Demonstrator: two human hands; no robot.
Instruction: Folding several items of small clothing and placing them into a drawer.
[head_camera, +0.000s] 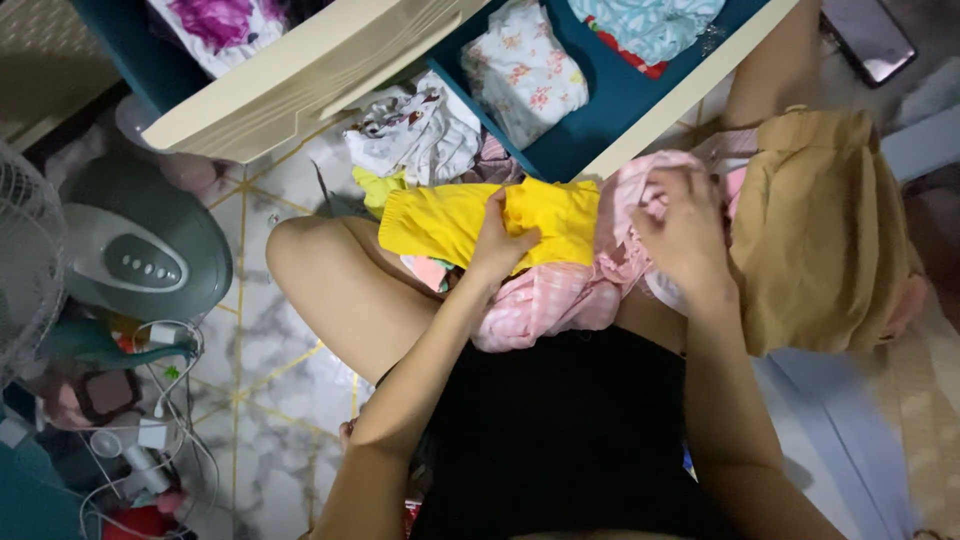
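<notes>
An open blue drawer (600, 110) with a cream front edge fills the top of the view, holding folded floral clothes, and a second cream drawer front (300, 70) juts out to its left. On the person's right thigh lies a tan folded garment (820, 230), the biggest piece of cloth outside the drawers. To the left on the marble floor (270, 380) stands the grey base of a fan (140, 250), with a tangle of white cables and chargers (150, 430) beside it. Across the lap sits a heap of pink clothing (560, 295), and on top of that lies a yellow garment (450, 222) (small, with elastic cuffs), spread just below the drawer's edge. The left hand (500, 243) pinches the yellow garment near its middle, fingers closed on the fabric. The right hand (685, 225) grips a bunched pink piece (640, 200) just beside the yellow one, fingers curled into the cloth.
</notes>
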